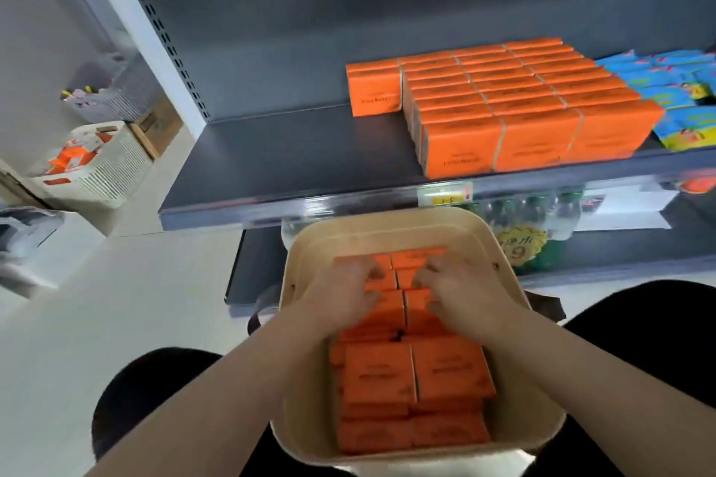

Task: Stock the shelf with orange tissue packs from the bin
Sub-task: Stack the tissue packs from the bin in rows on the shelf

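Below a half-bare shelf (290,151), orange tissue packs (376,379) in the bin (387,221) are clasped by left hand (345,296) and right hand (463,292) (fingers curled), likely to be lifted next.

Bare left forearm (217,391) and bare right forearm (573,372), uncovered from wrist to the near edge; left hand (341,298) and right hand (465,294) likewise bare, blurred at the fingertips; black trousers (639,352), plain, over left knee (155,391) and right knee (666,314).
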Motion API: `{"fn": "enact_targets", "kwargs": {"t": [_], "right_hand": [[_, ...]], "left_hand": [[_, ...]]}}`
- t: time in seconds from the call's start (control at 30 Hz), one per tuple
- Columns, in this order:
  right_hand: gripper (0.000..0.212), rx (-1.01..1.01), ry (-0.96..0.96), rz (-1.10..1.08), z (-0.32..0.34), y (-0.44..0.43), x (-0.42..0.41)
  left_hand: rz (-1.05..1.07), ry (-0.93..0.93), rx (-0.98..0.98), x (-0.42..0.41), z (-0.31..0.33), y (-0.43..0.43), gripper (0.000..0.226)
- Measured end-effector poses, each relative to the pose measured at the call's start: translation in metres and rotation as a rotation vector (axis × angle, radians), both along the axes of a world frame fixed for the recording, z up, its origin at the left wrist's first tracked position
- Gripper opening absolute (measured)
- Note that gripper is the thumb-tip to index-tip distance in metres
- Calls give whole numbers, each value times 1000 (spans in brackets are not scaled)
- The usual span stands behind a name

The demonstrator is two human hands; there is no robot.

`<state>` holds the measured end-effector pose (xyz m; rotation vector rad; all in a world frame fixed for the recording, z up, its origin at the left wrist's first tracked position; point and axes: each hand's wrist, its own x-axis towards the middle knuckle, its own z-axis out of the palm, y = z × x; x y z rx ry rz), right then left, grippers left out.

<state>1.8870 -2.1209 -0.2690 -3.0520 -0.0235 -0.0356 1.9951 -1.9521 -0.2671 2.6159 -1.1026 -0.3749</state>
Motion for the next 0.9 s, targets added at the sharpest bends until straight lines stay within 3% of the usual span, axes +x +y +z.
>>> {"fn": "enact_targets", "kwargs": {"t": [0.1, 0.4, 0.57, 0.7, 0.8, 0.9], "right_hand": [[32, 11, 156, -38, -26, 6, -18], [36, 41, 338, -115, -69, 1, -26], [41, -86, 558, -143, -81, 2, -26], [37, -188, 538, -130, -81, 5, -24], [48, -143, 475, -118, -79, 9, -25], [41, -73, 381, -120, -74, 12, -29]], "left_hand": [[23, 61, 3, -30, -33, 5, 33], [48, 57, 27, -58, -76, 20, 35], [9, 70, 167, -57, -89, 18, 35], [28, 77, 224, -55, -94, 16, 37], [27, 71, 255, -54, -96, 17, 38], [17, 71, 291, -54, -97, 18, 43]]}}
